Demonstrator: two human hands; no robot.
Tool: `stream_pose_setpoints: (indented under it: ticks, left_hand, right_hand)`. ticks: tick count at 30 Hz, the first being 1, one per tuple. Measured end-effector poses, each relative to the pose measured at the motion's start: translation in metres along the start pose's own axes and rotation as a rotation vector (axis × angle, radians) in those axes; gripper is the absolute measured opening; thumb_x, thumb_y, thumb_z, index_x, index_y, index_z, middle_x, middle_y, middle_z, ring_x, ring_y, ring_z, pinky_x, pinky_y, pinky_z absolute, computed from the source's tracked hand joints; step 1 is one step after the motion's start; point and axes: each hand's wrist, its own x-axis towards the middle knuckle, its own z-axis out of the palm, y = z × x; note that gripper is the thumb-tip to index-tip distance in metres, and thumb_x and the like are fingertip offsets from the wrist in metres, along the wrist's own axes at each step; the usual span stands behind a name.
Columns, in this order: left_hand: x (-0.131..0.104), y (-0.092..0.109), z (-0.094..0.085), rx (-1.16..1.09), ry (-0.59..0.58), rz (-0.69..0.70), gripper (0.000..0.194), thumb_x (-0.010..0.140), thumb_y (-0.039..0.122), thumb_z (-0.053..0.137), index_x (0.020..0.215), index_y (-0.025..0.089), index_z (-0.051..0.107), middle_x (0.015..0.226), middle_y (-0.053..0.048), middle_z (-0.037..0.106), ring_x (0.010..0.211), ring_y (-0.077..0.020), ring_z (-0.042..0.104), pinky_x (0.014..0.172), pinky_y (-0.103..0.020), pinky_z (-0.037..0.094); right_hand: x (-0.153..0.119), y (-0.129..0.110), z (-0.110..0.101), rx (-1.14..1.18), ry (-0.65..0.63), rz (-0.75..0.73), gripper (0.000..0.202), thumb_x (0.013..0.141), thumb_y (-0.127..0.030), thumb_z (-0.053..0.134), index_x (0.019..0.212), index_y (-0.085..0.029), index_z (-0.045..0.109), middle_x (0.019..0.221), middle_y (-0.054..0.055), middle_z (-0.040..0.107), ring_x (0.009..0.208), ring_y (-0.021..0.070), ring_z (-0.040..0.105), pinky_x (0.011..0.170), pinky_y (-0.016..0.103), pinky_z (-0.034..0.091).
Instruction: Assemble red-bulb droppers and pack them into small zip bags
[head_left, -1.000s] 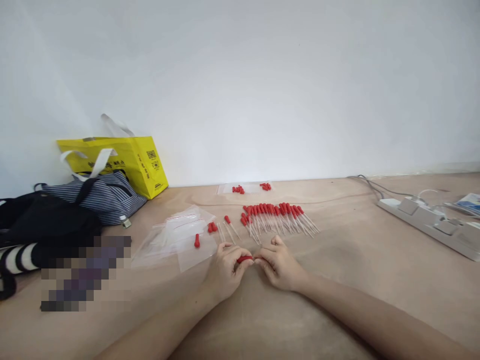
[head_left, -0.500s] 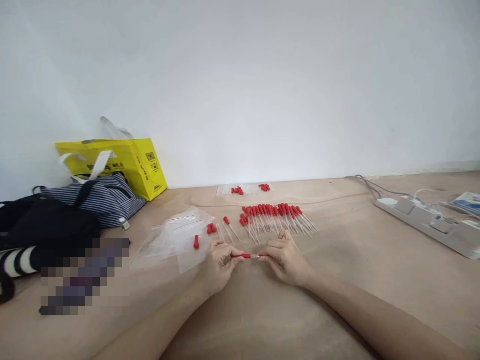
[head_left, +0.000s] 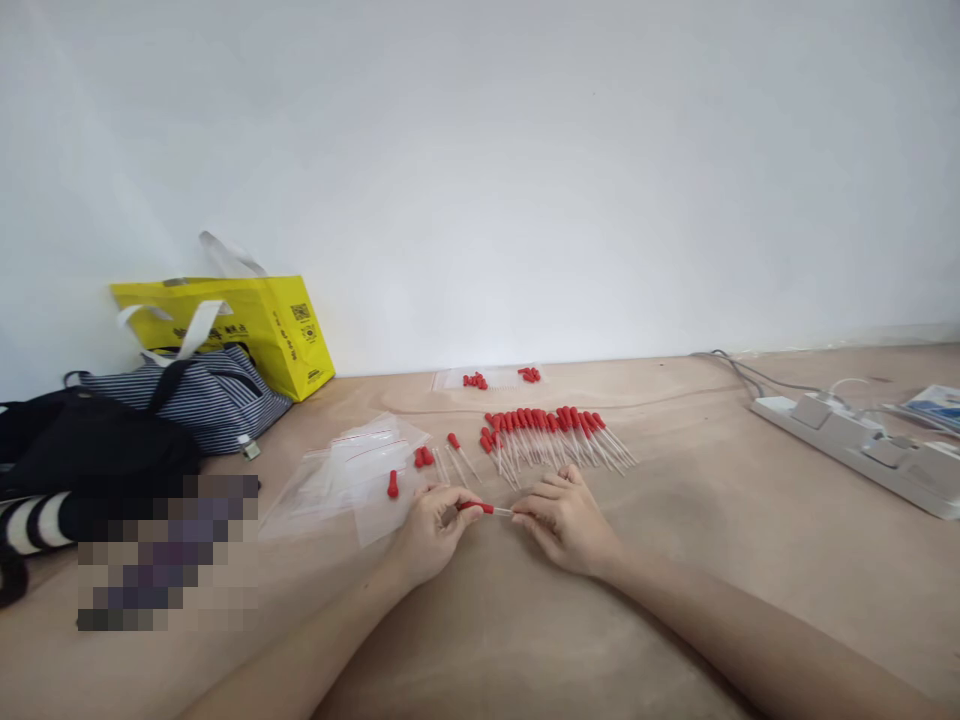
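Observation:
My left hand [head_left: 439, 530] is closed on a red rubber bulb [head_left: 478, 508], pinched between thumb and fingers. From the bulb a clear glass tube [head_left: 502, 512] runs to the right, and my right hand [head_left: 566, 522] pinches its other end. Bulb and tube lie in one line; the bulb sits on the tube's end. Just beyond my hands is a row of droppers [head_left: 551, 425] with red bulbs and clear tubes. Left of the row lie a single dropper [head_left: 461, 455], two loose red bulbs [head_left: 424, 457] and another red bulb [head_left: 393, 484] on clear plastic bags [head_left: 367, 460].
A clear bag with red bulbs [head_left: 475, 381] lies near the wall. On the left are a yellow bag [head_left: 304, 350], a striped bag [head_left: 232, 400], a black bag [head_left: 105, 440] and a blurred patch. To the right stands a white power strip [head_left: 862, 450] with cables.
My left hand has shifted slightly left with the bulb, and my right hand has also moved slightly left. Both still grip the dropper. The other things lie as before.

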Motion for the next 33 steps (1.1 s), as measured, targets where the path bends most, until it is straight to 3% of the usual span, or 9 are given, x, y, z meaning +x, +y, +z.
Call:
stream_pose_setpoints:
  ticks: [2,5,8,13,18,25,29,33]
  left_hand:
    - [0.003,-0.004,-0.007,0.022,-0.017,-0.026,0.022,0.076,0.033,0.050,0.092,0.021,0.058,0.088,-0.002,0.065,0.084,-0.0185,0.057,0.082,-0.034,0.037]
    - [0.011,-0.013,-0.024,0.143,0.096,-0.138,0.039,0.078,0.036,0.046,0.115,0.024,0.045,0.109,-0.005,0.059,0.104,-0.0222,0.049,0.090,-0.041,0.030]
    - [0.016,-0.027,-0.039,0.333,0.207,-0.292,0.027,0.082,0.034,0.039,0.104,0.026,0.053,0.109,-0.003,0.058,0.107,-0.0237,0.045,0.089,-0.042,0.028]
    - [0.016,-0.050,-0.050,0.513,0.090,-0.480,0.025,0.076,0.034,0.050,0.096,0.023,0.059,0.106,-0.007,0.057,0.105,-0.0273,0.045,0.080,-0.041,0.035]
    - [0.016,-0.057,-0.052,0.513,0.046,-0.483,0.030,0.072,0.037,0.053,0.095,0.019,0.059,0.101,-0.009,0.055,0.099,-0.0248,0.050,0.079,-0.034,0.038]
    - [0.016,-0.058,-0.052,0.496,0.007,-0.462,0.023,0.072,0.033,0.053,0.087,0.017,0.060,0.084,-0.006,0.056,0.078,-0.0194,0.056,0.070,-0.028,0.042]
    - [0.016,-0.059,-0.051,0.494,0.020,-0.468,0.022,0.072,0.028,0.052,0.088,0.016,0.059,0.086,-0.007,0.058,0.078,-0.0193,0.057,0.070,-0.028,0.043]
    - [0.017,-0.059,-0.051,0.472,0.049,-0.473,0.024,0.074,0.022,0.049,0.095,0.015,0.057,0.092,-0.009,0.060,0.082,-0.0185,0.059,0.074,-0.027,0.043]
  right_hand:
    - [0.006,-0.003,0.002,-0.018,-0.024,0.060,0.016,0.082,-0.025,0.046,0.078,-0.021,0.062,0.073,0.001,0.062,0.072,0.0136,0.051,0.066,0.029,0.019]
    - [0.026,-0.006,0.011,-0.040,-0.052,0.227,0.017,0.081,-0.025,0.045,0.075,-0.020,0.061,0.074,0.001,0.063,0.075,0.0149,0.052,0.068,0.030,0.019]
    - [0.057,-0.008,0.025,-0.074,-0.045,0.472,0.018,0.082,-0.025,0.042,0.081,-0.020,0.060,0.077,0.002,0.065,0.077,0.0169,0.054,0.069,0.031,0.020]
    - [0.104,-0.012,0.051,-0.199,-0.080,0.666,0.025,0.081,-0.032,0.041,0.092,-0.015,0.056,0.079,0.010,0.065,0.077,0.0211,0.057,0.072,0.033,0.021]
    - [0.113,-0.011,0.066,-0.239,-0.129,0.672,0.022,0.074,-0.028,0.050,0.091,-0.015,0.056,0.082,0.011,0.064,0.084,0.0234,0.056,0.075,0.035,0.021]
    - [0.107,-0.018,0.061,-0.239,-0.101,0.630,0.023,0.078,-0.026,0.042,0.092,-0.016,0.058,0.097,0.011,0.061,0.091,0.0227,0.052,0.077,0.036,0.022]
    - [0.105,-0.028,0.057,-0.218,-0.098,0.572,0.026,0.080,-0.031,0.040,0.087,-0.016,0.061,0.096,0.012,0.061,0.090,0.0235,0.051,0.078,0.037,0.023]
    - [0.105,-0.036,0.059,-0.224,-0.186,0.535,0.029,0.078,-0.033,0.042,0.088,-0.014,0.062,0.096,0.013,0.061,0.090,0.0242,0.051,0.080,0.039,0.024]
